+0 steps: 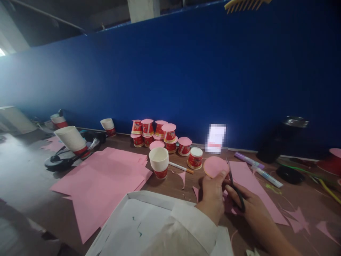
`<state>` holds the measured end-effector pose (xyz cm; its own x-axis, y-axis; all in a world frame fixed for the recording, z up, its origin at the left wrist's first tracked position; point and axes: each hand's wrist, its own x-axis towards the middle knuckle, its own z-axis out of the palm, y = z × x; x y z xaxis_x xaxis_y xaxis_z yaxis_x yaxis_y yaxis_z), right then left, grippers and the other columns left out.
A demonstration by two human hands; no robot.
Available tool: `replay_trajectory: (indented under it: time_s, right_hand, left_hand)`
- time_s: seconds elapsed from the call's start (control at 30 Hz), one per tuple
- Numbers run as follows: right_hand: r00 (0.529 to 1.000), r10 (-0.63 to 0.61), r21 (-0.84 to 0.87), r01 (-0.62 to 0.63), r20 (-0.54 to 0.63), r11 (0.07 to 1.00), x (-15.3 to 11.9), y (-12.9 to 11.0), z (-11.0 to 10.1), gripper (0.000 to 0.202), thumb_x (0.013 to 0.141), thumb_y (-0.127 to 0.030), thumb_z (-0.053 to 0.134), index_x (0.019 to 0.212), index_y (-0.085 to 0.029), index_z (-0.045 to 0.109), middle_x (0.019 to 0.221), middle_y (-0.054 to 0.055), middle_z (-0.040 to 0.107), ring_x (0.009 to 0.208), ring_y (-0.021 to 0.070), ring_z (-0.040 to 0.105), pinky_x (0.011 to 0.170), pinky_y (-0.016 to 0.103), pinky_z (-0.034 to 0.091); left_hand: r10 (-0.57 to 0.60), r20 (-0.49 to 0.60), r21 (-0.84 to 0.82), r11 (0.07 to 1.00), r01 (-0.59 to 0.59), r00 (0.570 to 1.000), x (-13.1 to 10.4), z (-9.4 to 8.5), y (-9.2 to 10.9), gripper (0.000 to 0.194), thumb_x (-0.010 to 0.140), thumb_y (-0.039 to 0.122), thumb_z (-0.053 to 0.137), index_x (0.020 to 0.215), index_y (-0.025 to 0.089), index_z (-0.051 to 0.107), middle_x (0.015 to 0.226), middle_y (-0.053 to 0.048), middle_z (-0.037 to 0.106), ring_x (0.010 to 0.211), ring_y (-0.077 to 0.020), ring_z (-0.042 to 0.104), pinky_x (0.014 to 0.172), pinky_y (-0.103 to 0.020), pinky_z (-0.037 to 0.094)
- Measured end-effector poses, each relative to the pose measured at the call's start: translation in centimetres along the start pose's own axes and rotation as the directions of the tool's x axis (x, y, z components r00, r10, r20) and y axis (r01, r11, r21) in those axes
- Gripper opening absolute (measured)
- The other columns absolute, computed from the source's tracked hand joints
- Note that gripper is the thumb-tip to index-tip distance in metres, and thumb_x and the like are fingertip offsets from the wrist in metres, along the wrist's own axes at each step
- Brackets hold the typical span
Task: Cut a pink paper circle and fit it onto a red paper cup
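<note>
- Left hand (pixel 213 195): grips a round pink paper disc (pixel 215 165) above the brown surface (pixel 174 186).
- Right hand (pixel 246 202): grips dark scissors (pixel 231 174), blades beside the disc's edge.
- Beyond: stacked red paper cups (pixel 169 136) near the blue panel (pixel 165 78).

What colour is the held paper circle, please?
The paper circle is pink, shown best in the head view.

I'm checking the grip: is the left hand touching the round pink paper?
Touching: the head view shows the thumb of the left hand lying over the round pink paper's lower right edge.
</note>
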<state>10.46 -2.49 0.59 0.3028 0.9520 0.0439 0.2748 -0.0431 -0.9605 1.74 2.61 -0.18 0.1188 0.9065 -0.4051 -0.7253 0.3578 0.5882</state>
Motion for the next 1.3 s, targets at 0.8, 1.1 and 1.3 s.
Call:
replay_trajectory:
  time_s: [0.8, 1.1, 1.3]
  right_hand:
    - [0.999, 0.004, -0.156, 0.004, 0.049, 0.988, -0.4, -1.1, -0.2, 0.036, 0.074, -0.052, 0.072, 0.088, -0.021, 0.086, 0.113, 0.013, 0.082, 0.092, 0.0319, 0.079, 0.071, 0.031, 0.063]
    - [0.983, -0.156, -0.268, 0.177, 0.098, 0.947, 0.2, 1.2, -1.0, 0.044, 0.050, -0.042, 0.088, 0.092, -0.026, 0.088, 0.125, 0.008, 0.078, 0.107, 0.0367, 0.076, 0.079, 0.035, 0.064]
    - [0.996, -0.088, -0.208, 0.089, 0.012, 0.974, 0.1, 0.8, -0.5, 0.040, 0.073, -0.051, 0.074, 0.098, -0.022, 0.086, 0.110, 0.011, 0.082, 0.096, 0.0319, 0.079, 0.072, 0.031, 0.064]
  left_hand:
    - [0.056, 0.079, -0.024, 0.998, -0.054, 0.995, 0.5, -0.3, 0.3, 0.035, 0.054, 0.034, 0.093, 0.069, 0.012, 0.070, 0.065, -0.004, 0.067, 0.059, -0.0130, 0.062, 0.062, -0.026, 0.051]
    - [0.053, 0.083, -0.008, 0.999, -0.053, 0.995, 0.1, -0.1, 0.8, 0.040, 0.049, 0.039, 0.095, 0.066, 0.012, 0.071, 0.064, -0.004, 0.067, 0.058, -0.0119, 0.059, 0.062, -0.026, 0.049]
    - [0.066, 0.117, -0.003, 0.998, -0.066, 0.991, 0.5, -0.4, 0.5, 0.040, 0.049, 0.041, 0.094, 0.066, 0.013, 0.072, 0.065, -0.004, 0.067, 0.060, -0.0125, 0.060, 0.067, -0.027, 0.050]
